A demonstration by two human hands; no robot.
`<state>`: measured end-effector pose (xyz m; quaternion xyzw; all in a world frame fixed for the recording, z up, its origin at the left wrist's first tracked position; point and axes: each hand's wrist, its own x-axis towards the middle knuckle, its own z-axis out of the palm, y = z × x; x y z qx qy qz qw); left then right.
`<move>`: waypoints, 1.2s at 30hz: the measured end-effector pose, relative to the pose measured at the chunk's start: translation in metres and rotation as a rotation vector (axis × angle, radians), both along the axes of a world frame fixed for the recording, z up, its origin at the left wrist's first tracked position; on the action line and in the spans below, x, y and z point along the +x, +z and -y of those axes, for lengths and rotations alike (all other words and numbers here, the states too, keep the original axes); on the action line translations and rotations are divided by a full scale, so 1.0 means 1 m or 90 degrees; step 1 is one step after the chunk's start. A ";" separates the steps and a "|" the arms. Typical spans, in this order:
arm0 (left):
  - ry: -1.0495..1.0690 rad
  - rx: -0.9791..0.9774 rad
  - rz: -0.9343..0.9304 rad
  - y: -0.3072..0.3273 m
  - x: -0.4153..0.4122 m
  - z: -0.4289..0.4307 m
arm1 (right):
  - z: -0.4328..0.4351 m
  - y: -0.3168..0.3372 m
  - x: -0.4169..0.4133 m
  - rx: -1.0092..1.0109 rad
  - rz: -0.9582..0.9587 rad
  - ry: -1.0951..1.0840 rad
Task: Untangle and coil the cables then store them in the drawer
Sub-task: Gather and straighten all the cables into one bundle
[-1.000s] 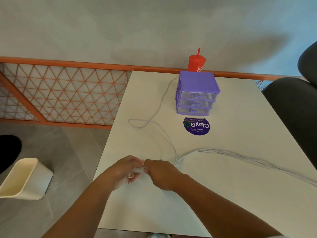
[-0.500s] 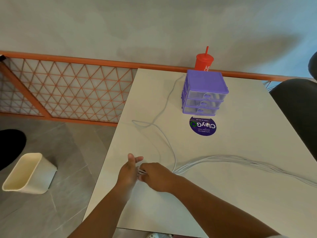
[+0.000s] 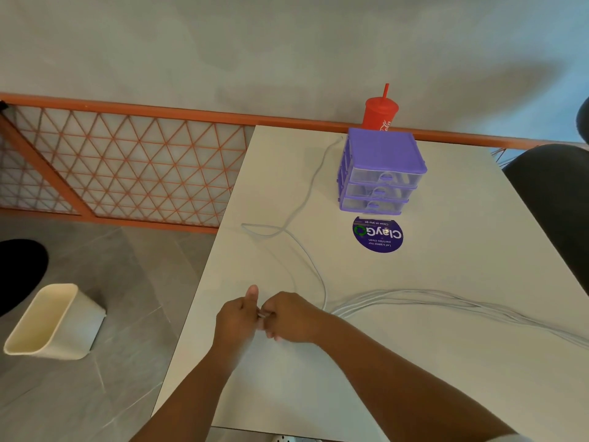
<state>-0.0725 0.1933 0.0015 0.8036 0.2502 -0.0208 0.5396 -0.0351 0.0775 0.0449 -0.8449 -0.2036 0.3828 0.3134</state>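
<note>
A plain pale wall rises behind an orange-framed lattice panel, grey tiled floor at left carries a cream bin — and a dark chair flanks the white surface.

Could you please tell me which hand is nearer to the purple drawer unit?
Right. The right hand is toward the person and leftward from the purple drawer unit; the left hand is even farther left. Both hold the cables.

Three drawers, one cup
</note>
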 end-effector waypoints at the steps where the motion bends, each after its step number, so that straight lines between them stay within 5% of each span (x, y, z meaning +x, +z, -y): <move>1: 0.008 -0.032 -0.002 0.002 0.000 0.001 | 0.003 0.004 0.004 0.019 -0.041 0.000; 18: -0.053 -0.186 -0.001 0.014 -0.006 0.007 | -0.004 -0.003 0.009 -0.031 0.019 -0.046; 28: 0.003 -0.106 0.024 0.004 -0.002 0.010 | 0.000 0.005 0.003 -0.006 -0.008 -0.005; 36: 0.058 -0.047 0.030 0.000 0.004 0.008 | 0.003 0.000 -0.011 -0.216 0.334 0.203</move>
